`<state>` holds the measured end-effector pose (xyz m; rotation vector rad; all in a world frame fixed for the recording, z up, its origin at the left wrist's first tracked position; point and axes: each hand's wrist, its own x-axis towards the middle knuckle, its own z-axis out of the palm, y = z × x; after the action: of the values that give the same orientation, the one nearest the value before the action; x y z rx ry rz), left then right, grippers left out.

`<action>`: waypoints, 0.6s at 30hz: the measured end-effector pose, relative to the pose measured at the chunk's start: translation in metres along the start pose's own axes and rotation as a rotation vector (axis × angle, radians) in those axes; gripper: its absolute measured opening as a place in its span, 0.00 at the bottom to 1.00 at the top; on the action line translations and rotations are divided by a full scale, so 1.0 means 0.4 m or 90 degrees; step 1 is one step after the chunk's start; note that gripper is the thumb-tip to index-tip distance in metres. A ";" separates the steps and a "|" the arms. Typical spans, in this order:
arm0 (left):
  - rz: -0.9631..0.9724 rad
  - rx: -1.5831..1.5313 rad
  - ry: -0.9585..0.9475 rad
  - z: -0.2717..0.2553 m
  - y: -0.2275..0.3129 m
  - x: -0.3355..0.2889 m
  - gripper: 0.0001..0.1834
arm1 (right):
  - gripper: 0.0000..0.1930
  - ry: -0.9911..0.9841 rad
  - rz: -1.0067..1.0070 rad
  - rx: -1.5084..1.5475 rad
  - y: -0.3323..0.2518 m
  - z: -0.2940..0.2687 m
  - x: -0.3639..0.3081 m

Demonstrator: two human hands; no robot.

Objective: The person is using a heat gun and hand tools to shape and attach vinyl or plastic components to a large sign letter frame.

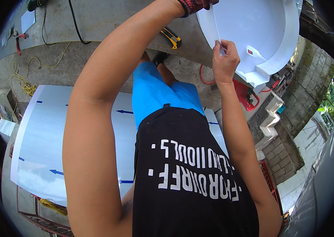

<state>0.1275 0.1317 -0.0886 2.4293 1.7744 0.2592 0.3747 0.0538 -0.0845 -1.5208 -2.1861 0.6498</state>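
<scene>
My left hand (193, 5), in a red-and-black checked glove, is partly cut off by the top edge. Its fingers close on the far end of a thin, bendy white strip (215, 28). The strip's near end is pinched between thumb and fingers of my bare right hand (226, 62). Right beside the strip is a large, round white shell (259, 23) with a raised rim. A small white bottle with a red mark (255, 52) lies inside it. Left of my hands, a yellow-and-black utility knife (171, 38) rests on the grey work surface (127, 19).
Behind me lies a large pale panel (40, 130) with blue arrows. Yellow cord (25, 85) tangles on the concrete floor. Red-handled pliers (19, 41) and black cables (74, 23) are at the far left. A red tool (247, 96) sits below the shell, near a block wall (309, 83).
</scene>
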 end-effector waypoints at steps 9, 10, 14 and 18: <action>0.034 0.023 -0.060 -0.016 -0.013 0.020 0.08 | 0.05 -0.002 0.002 -0.034 0.002 -0.002 0.010; 0.035 0.027 -0.058 0.007 -0.028 0.030 0.08 | 0.05 0.002 0.000 -0.032 0.001 -0.001 0.011; 0.012 -0.021 0.040 0.068 -0.081 0.073 0.11 | 0.04 -0.013 0.003 0.012 -0.001 0.002 0.010; -0.109 -0.143 -0.059 0.061 -0.127 0.143 0.14 | 0.03 -0.015 0.012 0.020 -0.003 0.001 0.009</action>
<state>0.1025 0.2017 -0.1188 2.0895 1.7939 0.3046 0.3724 0.0567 -0.0840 -1.5269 -2.1708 0.7096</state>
